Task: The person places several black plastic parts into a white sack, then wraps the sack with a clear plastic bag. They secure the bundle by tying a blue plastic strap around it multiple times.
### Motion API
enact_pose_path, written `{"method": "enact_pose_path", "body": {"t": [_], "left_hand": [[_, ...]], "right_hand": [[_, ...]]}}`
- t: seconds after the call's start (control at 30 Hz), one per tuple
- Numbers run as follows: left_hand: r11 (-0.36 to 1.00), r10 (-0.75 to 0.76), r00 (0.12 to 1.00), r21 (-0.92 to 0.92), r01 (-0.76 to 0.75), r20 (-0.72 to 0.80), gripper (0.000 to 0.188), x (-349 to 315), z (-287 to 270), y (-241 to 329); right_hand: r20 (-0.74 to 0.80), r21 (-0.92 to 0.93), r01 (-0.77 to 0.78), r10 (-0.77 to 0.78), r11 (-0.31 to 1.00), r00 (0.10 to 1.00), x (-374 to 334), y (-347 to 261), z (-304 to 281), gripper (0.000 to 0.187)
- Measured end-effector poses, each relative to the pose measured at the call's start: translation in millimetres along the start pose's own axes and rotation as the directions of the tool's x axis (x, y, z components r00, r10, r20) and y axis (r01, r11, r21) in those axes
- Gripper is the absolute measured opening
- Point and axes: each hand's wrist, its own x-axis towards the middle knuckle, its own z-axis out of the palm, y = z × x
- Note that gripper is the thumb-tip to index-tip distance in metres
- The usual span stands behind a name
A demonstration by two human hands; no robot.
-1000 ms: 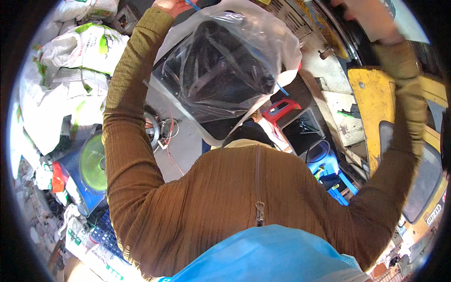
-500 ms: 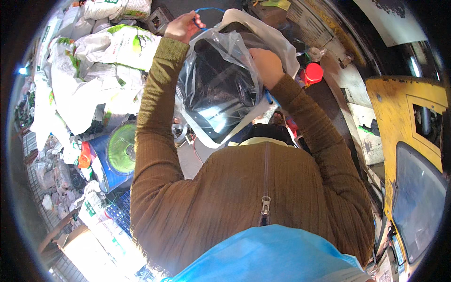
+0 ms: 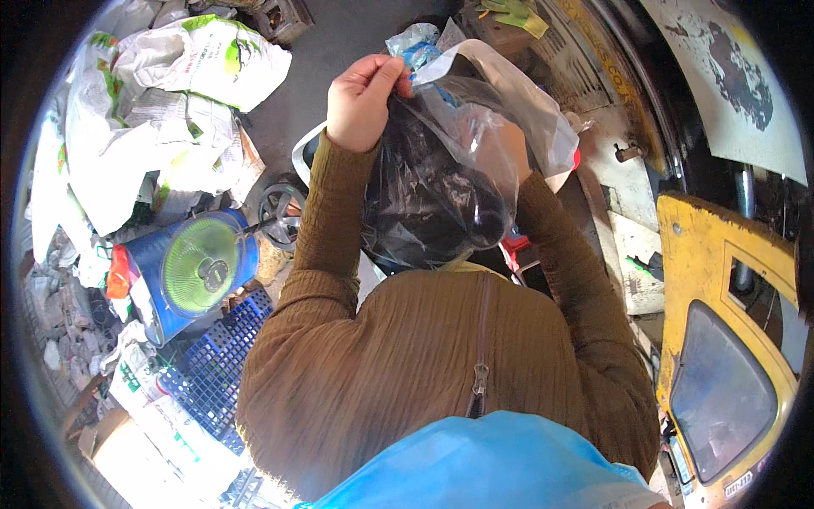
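A clear plastic bag with dark contents hangs in front of my chest. My left hand is closed at its upper left edge, thumb against fingers, beside a crumpled bit of blue and clear plastic. My right hand is at the bag's right side, partly behind the clear film, and its fingers are hidden. Behind the bag, a white plastic sheet or larger bag spreads its pale edge around a dark space.
White printed sacks pile up on the left. Below them are a green-faced fan, a blue drum and a blue plastic crate. A worn yellow machine panel stands at right; a yellow-green glove lies at the far side.
The clear bag has come nearer my chest and bunched up. My left hand has moved right and nearer, from a stretched blue string to the bag's gathered edge.
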Motion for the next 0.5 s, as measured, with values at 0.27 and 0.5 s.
{"method": "enact_pose_path", "body": {"t": [0.27,0.5], "left_hand": [[0.989,0.060,0.998,0.133,-0.057,-0.017,0.015,-20,6,21],[0.982,0.075,0.992,0.164,-0.091,0.104,0.013,-31,17,30]], "right_hand": [[-0.164,-0.005,0.047,-0.047,0.999,0.985,5,-22,3,0.015],[-0.107,0.074,-0.066,0.074,0.995,0.991,10,-27,4,0.013]]}}
